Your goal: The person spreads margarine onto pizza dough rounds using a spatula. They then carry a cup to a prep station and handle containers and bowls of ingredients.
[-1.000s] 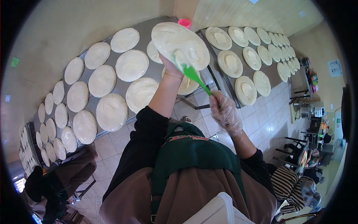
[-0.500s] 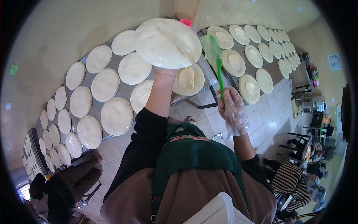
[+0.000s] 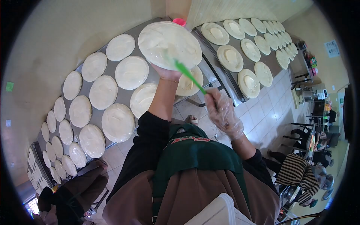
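Observation:
My left hand (image 3: 165, 72) holds up a round, cream-covered disc (image 3: 167, 41) from beneath; most of its fingers are hidden under it. The pale top is smeared and slightly uneven. In a clear plastic glove, my right hand (image 3: 225, 114) is closed around the handle of a green spatula (image 3: 190, 78). The spatula's blade is over the disc's near edge, blurred, and I cannot tell whether it touches the cream. Just below the held disc lies another disc (image 3: 189, 84) with a mound of cream, partly hidden by my left wrist.
Rows of cream-coated discs (image 3: 103, 92) cover the left table. More stand on the right table (image 3: 243, 98), some with unspread cream. A pink container (image 3: 179, 22) is at the back corner. One person (image 3: 77, 187) is at lower left; another in stripes (image 3: 296, 172) is at right.
My right hand has moved left and brought the spatula from beside the disc to over its near edge. My left hand still holds the disc up.

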Available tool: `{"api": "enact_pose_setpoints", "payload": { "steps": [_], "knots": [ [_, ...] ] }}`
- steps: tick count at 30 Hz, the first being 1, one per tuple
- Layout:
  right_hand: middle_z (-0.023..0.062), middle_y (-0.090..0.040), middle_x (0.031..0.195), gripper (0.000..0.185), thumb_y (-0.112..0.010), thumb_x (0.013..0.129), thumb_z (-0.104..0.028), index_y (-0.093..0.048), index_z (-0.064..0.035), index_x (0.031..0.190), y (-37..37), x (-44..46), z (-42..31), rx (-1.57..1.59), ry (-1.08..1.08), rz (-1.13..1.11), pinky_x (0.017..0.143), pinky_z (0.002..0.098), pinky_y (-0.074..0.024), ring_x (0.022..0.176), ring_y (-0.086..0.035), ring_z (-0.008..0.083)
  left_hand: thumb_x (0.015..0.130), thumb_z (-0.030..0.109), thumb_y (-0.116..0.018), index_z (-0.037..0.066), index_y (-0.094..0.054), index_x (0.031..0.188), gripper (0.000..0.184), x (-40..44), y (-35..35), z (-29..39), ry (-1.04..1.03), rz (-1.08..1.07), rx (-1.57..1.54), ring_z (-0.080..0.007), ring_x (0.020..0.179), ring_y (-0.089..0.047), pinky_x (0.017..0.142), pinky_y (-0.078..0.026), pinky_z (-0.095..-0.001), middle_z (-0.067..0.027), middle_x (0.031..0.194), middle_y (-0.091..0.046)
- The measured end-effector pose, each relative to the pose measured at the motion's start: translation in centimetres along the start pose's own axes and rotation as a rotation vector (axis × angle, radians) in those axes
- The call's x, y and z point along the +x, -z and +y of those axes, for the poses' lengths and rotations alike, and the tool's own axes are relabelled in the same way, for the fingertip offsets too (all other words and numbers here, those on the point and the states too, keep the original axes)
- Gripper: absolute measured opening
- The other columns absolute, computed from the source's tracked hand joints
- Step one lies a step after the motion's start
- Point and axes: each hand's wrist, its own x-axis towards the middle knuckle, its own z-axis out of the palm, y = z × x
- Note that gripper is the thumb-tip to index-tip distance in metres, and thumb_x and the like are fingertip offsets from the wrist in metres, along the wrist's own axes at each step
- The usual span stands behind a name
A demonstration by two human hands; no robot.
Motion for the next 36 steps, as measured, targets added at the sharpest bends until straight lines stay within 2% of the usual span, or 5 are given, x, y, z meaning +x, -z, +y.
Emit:
{"api": "enact_pose_setpoints", "payload": {
  "steps": [7, 13, 19, 23, 36],
  "knots": [
    [0.0160, -0.055, 0.067, 0.011, -0.052, 0.090, -0.007, -0.056, -0.0028, 0.099, 1.7, 0.1, 1.8, 0.039, 0.054, 0.029, 0.055, 0.0363, -0.0431, 0.057, -0.055, 0.0282, 0.085, 0.062, -0.039, 0.012, -0.035, 0.140, 0.075, 0.2, -1.3, 0.3, -0.019, 0.122, 0.040, -0.0344, 0.129, -0.039, 0.107, -0.031, -0.0530, -0.0121, 0.141, -0.040],
    [0.0214, -0.056, 0.068, 0.009, -0.052, 0.091, -0.012, -0.053, -0.0041, 0.094, 3.6, 2.0, 3.8, -0.198, -0.059, 0.191, 0.056, 0.0445, -0.0443, 0.066, -0.059, 0.0391, 0.088, 0.057, -0.038, 0.010, -0.035, 0.140, 0.070, 0.3, -0.8, 1.0, 0.133, -0.163, -0.249, -0.0351, 0.128, -0.039, 0.108, -0.030, -0.0519, -0.0132, 0.141, -0.041],
    [0.0194, -0.053, 0.066, 0.008, -0.051, 0.091, -0.013, -0.050, -0.0054, 0.089, 2.7, 0.3, 2.0, -0.115, -0.071, -0.084, 0.056, 0.0468, -0.0409, 0.063, -0.056, 0.0377, 0.086, 0.060, -0.039, 0.013, -0.033, 0.141, 0.073, 0.6, -1.5, -0.2, -0.027, 0.098, 0.176, -0.0336, 0.130, -0.037, 0.108, -0.030, -0.0522, -0.0113, 0.143, -0.038],
    [0.0188, -0.053, 0.066, 0.007, -0.050, 0.092, -0.011, -0.051, -0.0051, 0.095, 2.7, -0.1, 1.4, 0.034, 0.040, -0.150, 0.056, 0.0423, -0.0422, 0.063, -0.056, 0.0371, 0.087, 0.061, -0.037, 0.009, -0.034, 0.141, 0.075, 0.5, -0.6, -0.5, 0.082, -0.139, -0.059, -0.0349, 0.129, -0.038, 0.107, -0.031, -0.0532, -0.0134, 0.143, -0.038],
    [0.0200, -0.056, 0.072, 0.011, -0.053, 0.090, -0.013, -0.053, -0.0038, 0.095, 1.2, -0.4, 2.6, -0.111, -0.060, 0.040, 0.057, 0.0463, -0.0443, 0.068, -0.058, 0.0398, 0.087, 0.056, -0.040, 0.011, -0.038, 0.138, 0.068, 0.7, -1.2, -1.0, 0.003, 0.042, 0.110, -0.0336, 0.127, -0.040, 0.106, -0.034, -0.0502, -0.0120, 0.140, -0.042]
  ]
}}
